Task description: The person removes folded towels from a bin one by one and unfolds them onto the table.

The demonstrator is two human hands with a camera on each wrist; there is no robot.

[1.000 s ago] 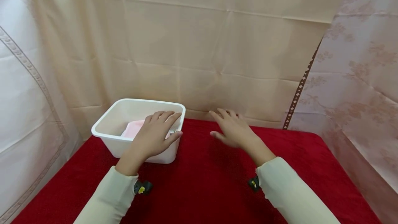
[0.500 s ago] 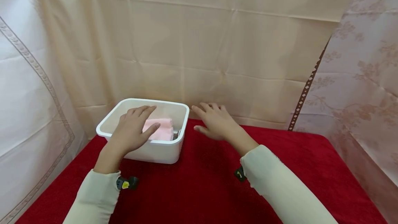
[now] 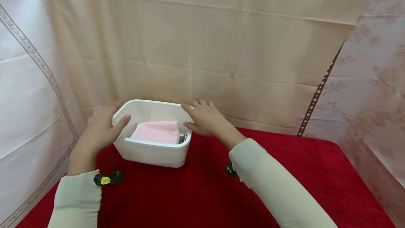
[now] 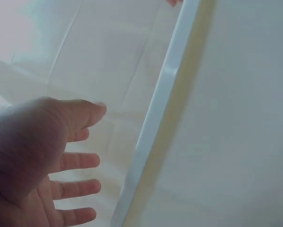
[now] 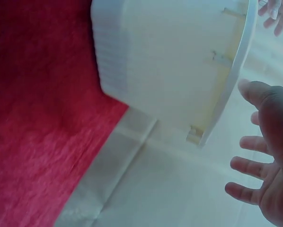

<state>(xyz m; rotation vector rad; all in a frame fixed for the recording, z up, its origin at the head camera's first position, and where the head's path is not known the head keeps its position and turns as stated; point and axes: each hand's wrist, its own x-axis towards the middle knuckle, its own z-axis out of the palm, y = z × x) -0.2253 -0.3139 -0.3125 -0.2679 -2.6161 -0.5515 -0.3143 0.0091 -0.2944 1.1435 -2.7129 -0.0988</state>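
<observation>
A white plastic bin (image 3: 148, 154) stands on the red cloth with a folded pink cloth (image 3: 158, 132) inside. Beside the pink cloth, a small greyish item (image 3: 182, 138) shows in the bin's right end. My left hand (image 3: 102, 126) is at the bin's left side, fingers spread, thumb over the rim in the head view. The left wrist view has that hand's fingers (image 4: 77, 161) straight and apart from the rim (image 4: 153, 113). My right hand (image 3: 204, 117) hovers at the right end, fingers extended. In the right wrist view its thumb (image 5: 255, 92) points at the rim, with nothing held.
A red cloth (image 3: 269, 171) covers the table. Behind the bin hangs a beige curtain (image 3: 215, 45), with a white patterned curtain (image 3: 28, 90) at the left and a pinkish floral one (image 3: 367, 115) at the right. A small dark device (image 3: 109, 178) sits on the left wrist.
My left hand has moved left from over the bin to its left side, uncovering the pink cloth. My right hand has moved left to the bin's right end. The head view has shifted slightly.
</observation>
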